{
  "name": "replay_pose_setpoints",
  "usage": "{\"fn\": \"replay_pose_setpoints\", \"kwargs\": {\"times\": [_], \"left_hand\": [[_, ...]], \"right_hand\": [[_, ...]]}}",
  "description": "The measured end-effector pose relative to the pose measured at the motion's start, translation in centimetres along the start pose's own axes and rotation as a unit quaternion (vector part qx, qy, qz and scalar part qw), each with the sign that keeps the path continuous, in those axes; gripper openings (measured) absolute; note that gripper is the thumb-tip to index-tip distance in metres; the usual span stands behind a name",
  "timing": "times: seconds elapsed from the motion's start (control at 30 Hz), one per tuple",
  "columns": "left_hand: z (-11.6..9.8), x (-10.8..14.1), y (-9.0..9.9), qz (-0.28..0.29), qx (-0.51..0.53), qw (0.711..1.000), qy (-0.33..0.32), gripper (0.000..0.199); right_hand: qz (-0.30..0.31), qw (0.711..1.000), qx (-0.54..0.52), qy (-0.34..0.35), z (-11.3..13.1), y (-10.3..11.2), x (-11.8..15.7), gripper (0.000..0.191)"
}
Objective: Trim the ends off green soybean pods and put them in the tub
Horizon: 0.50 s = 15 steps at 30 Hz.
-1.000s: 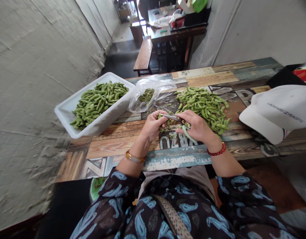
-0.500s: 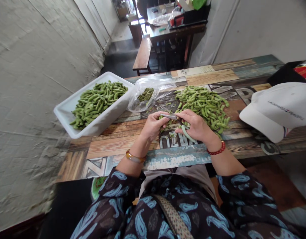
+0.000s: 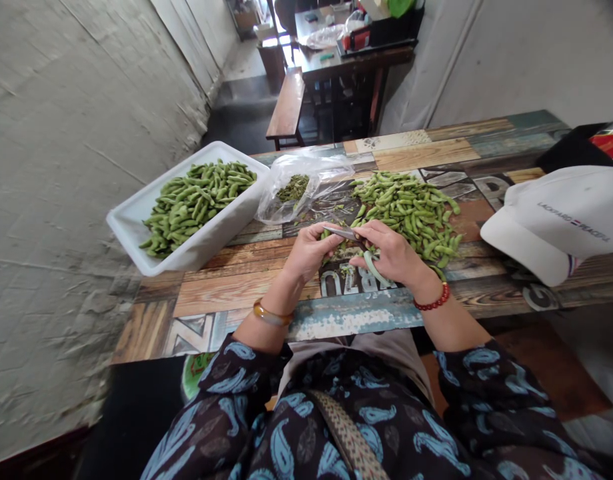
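Head view shows the person's two hands meeting over the near middle of the patchwork-printed wooden bench (image 3: 236, 290). The right hand (image 3: 394, 257) is closed around a pair of scissors with pale green handles and steel blades (image 3: 354, 241), the blades pointing left toward the left hand (image 3: 306, 252), whose fingers are pinched on a small green soybean pod (image 3: 324, 234) held right at the blade tips. Just beyond the hands lies a loose heap of green soybean pods (image 3: 406, 210) on the bench, and between heap and hands are scattered green trimmings. A crumpled clear plastic bag (image 3: 299, 190) holding more green scraps sits behind the left hand, touching a white rectangular plastic tub (image 3: 136, 230) filled with green pods at the left end of the bench. A white cap with dark lettering (image 3: 561, 223) rests to the right, well apart from the hands. To snip well, I judge the pod should be held steady near its middle with the fingertips kept back from the blades, only the very tip set between them so little of the pod is lost, and the cut made over the scrap patch so the ends fall clear of the heap. The main risk seems to be the left fingertips sitting so close to the blade points.
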<state>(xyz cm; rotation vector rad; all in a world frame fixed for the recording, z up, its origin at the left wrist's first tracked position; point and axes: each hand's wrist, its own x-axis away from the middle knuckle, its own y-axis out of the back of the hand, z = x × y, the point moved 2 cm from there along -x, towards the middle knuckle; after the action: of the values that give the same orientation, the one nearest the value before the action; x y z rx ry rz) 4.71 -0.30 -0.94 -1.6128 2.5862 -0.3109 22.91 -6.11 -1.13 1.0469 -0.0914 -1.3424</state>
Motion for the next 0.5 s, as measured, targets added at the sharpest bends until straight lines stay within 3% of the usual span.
{"fn": "replay_pose_setpoints", "kwargs": {"times": [0.27,0.5], "left_hand": [[-0.9,0.1,-0.2,-0.019,0.047,0.998,0.034,0.036],[-1.3,-0.2,0.3,-0.037,0.133,0.99,0.04,0.041]], "right_hand": [[-0.018,0.999,0.022,-0.018,-0.6,0.2,0.2,0.043],[-0.052,0.997,0.033,-0.042,-0.7,0.3,0.2,0.051]]}}
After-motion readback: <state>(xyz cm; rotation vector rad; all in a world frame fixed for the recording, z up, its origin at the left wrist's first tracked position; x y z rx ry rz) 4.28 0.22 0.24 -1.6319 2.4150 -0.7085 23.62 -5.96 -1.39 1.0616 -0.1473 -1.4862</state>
